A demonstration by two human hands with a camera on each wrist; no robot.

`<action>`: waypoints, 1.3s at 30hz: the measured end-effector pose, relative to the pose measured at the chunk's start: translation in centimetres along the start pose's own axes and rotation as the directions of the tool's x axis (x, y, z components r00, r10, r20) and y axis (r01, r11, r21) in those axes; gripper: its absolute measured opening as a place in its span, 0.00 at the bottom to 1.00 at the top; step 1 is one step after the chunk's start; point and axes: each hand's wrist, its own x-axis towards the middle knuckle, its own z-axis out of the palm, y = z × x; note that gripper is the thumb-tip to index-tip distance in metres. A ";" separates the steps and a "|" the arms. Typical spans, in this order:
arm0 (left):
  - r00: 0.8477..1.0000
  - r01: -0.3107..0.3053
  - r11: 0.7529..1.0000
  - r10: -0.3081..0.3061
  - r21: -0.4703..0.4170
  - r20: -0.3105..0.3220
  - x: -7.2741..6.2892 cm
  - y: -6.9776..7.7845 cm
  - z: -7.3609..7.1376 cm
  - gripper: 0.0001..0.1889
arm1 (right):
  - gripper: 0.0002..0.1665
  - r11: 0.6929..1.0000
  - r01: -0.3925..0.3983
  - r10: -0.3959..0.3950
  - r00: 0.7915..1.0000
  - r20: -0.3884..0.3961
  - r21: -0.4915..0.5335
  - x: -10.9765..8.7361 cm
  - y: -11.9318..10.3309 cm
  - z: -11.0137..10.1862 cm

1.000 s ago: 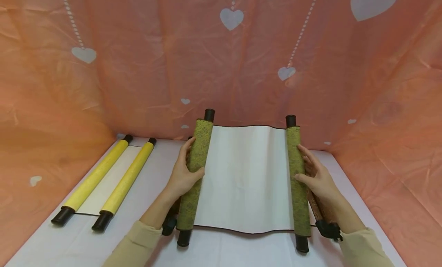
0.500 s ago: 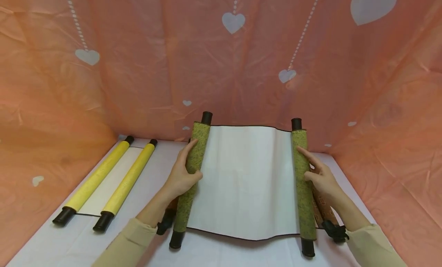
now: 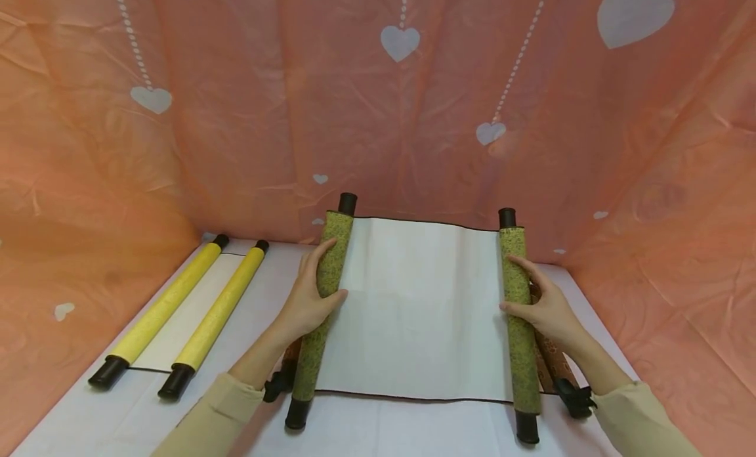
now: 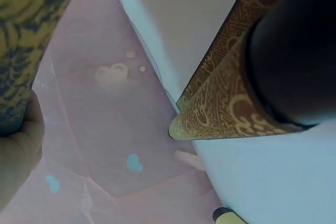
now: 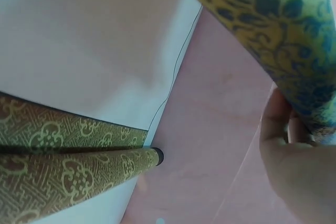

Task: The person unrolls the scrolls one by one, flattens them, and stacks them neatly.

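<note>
A partly unrolled scroll [image 3: 419, 306] with white paper and yellow-green patterned rolls hangs above the table in front of me. My left hand [image 3: 310, 303] grips its left roll around the middle, thumb across the front. On the right roll [image 3: 518, 352], my right hand [image 3: 549, 309] holds on with thumb in front and fingers along the outer side. Dark flower patterns show on the held rolls in both wrist views. Below lies a second scroll with brown and gold rolls [image 5: 89, 177], opened on the table; in the head view the held scroll hides most of it.
At the left, a third scroll with yellow rolls [image 3: 221, 306] and black end knobs lies partly open on the white tabletop [image 3: 147, 417]. An orange-pink curtain [image 3: 378, 129] with white hearts encloses the back and sides.
Both hands have moved slightly apart, the left one leftward and the right one rightward. The held paper is wider and flatter. My right thumb has shifted across the front of its roll.
</note>
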 end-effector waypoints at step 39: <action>0.994 -0.007 0.998 0.014 0.062 -0.110 -0.7 -1.1 -3.9 0.41 | 0.56 0.999 0.016 -0.014 0.999 -0.052 0.028 -0.9 1.3 -1.8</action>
